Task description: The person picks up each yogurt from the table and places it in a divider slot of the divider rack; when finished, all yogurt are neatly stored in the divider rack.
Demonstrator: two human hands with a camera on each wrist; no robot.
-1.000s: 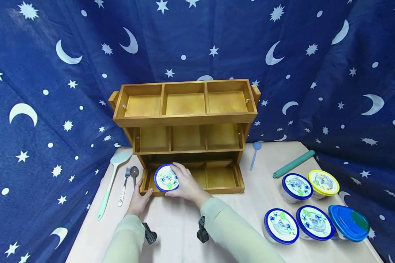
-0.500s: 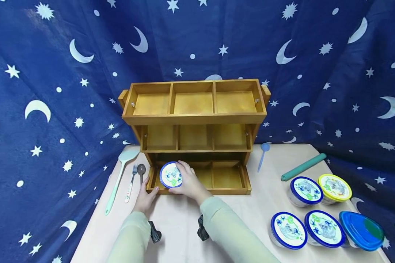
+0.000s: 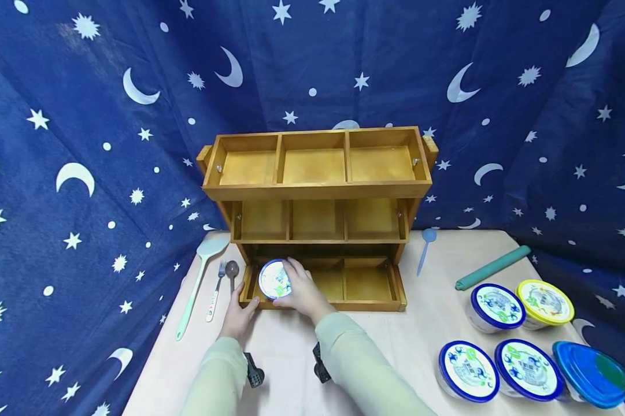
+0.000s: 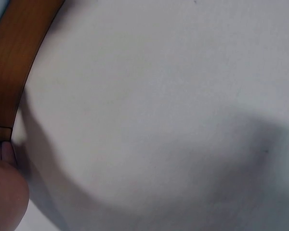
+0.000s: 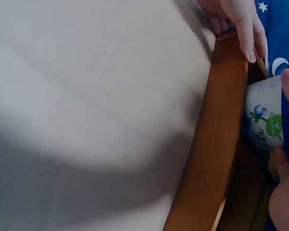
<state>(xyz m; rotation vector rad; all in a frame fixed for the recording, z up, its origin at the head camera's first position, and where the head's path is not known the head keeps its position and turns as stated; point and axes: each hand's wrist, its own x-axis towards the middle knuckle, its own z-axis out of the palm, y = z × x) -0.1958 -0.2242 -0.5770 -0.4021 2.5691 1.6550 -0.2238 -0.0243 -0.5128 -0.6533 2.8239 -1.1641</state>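
My right hand [image 3: 304,293] grips a white round tub [image 3: 273,279] with a blue-rimmed lid, over the left compartment of the bottom tray [image 3: 333,307]. In the right wrist view the tub [image 5: 265,113] is tipped on its side, its lower part inside the compartment, fingers and thumb around the lid end. The tray belongs to a three-tier wooden organizer [image 3: 317,192]. My left hand [image 3: 237,316] holds the tray's front left corner, thumb over the front wall and other fingers along the outer side. The left wrist view shows mostly tabletop, with part of the hand [image 4: 7,195] low at the left.
Left of the organizer lie a mint spatula [image 3: 200,271], a fork [image 3: 215,296] and a dark spoon [image 3: 232,270]. At right are a blue spoon [image 3: 425,245], a green roll [image 3: 493,268], several lidded tubs [image 3: 468,371] and a blue-lidded container [image 3: 590,372]. A starry curtain [image 3: 312,58] hangs behind.
The whole scene has shifted rightward in the head view as the camera turned. Both hands keep their holds, the right on the tub and the left at the tray corner.
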